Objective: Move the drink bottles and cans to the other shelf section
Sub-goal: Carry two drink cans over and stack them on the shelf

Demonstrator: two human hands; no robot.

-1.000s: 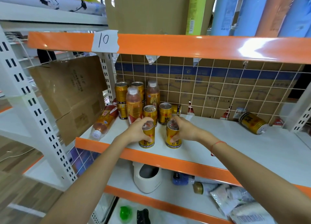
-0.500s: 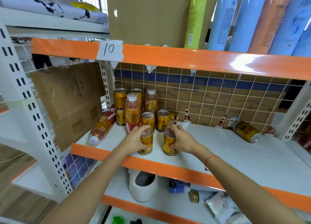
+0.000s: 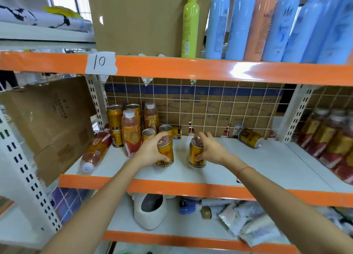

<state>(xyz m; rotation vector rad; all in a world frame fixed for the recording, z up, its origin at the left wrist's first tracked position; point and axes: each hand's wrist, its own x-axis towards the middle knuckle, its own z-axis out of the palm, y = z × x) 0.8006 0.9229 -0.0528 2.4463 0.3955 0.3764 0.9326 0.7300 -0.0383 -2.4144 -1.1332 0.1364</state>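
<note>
Two gold drink cans are gripped at once on the white shelf (image 3: 248, 164): the left hand (image 3: 150, 152) is wrapped round the left can (image 3: 165, 155), thumb on the near face and fingers over the rim, while the right hand (image 3: 209, 150) is curled round the right can (image 3: 195, 154) from its right side. Both cans are held upright, long axes vertical; whether their bases are touching the shelf or just lifted cannot be made out from this angle.

Just behind and to the left of the left hand, the remaining cluster of cans and bottles (image 3: 131, 127) is seen standing, with one tipped bottle (image 3: 94, 152) lying further left, its cap toward the shelf's front edge. Well to the right of the right hand, a fallen can (image 3: 250, 138) lies on its side against the wire grid.

Beyond the white upright (image 3: 294, 118), further right again, the neighbouring section (image 3: 328, 139) is stocked with bottles and is taken to be the destination. The coming move is therefore judged to run rightward, with the right hand the nearer of the two and the fallen can lying near the path.
</note>
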